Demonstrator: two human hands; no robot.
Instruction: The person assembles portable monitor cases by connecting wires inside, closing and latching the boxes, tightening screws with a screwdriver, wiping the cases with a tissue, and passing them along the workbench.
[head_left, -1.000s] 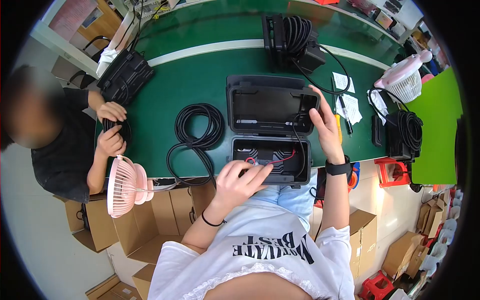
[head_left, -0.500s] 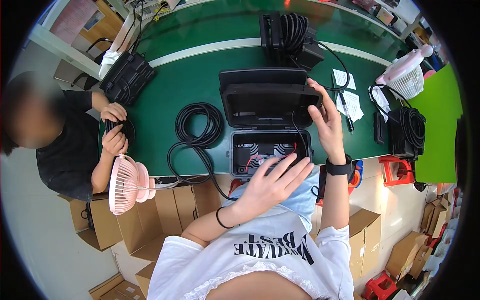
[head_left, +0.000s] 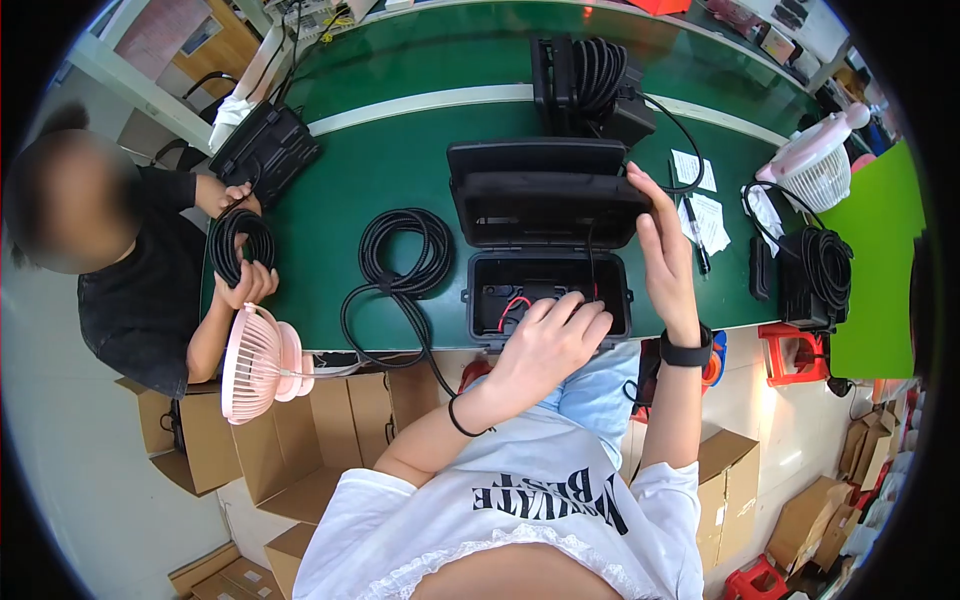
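Note:
An open black plastic box (head_left: 478, 330) stands at the table's front edge, its hinged lid (head_left: 545, 210) tipped up at the back. My right hand (head_left: 668, 265) holds the lid's right edge, thumb in front and the other fingers stretched along the side. My left hand (head_left: 555, 345) reaches over the front wall with bent fingers dipping inside; whatever the fingertips hold is hidden. A red wire (head_left: 514, 308) loops up in the box, left of those fingers. A thin black wire runs down from the lid. To the left lies a coiled black cable (head_left: 405, 250).
At the left, a co-worker holds a cable coil (head_left: 240, 248) near a black case (head_left: 265, 150) and a pink fan (head_left: 258, 365). More cabled boxes (head_left: 595, 95) stand behind and at right (head_left: 810, 270). Paper slips, a pen (head_left: 698, 235) and another fan (head_left: 815, 165) lie right.
My left fingers have gone from stretched out to bent down into the box. My right hand stays at the lid. The co-worker's cable coil now shows more fully. The whole view has shifted slightly.

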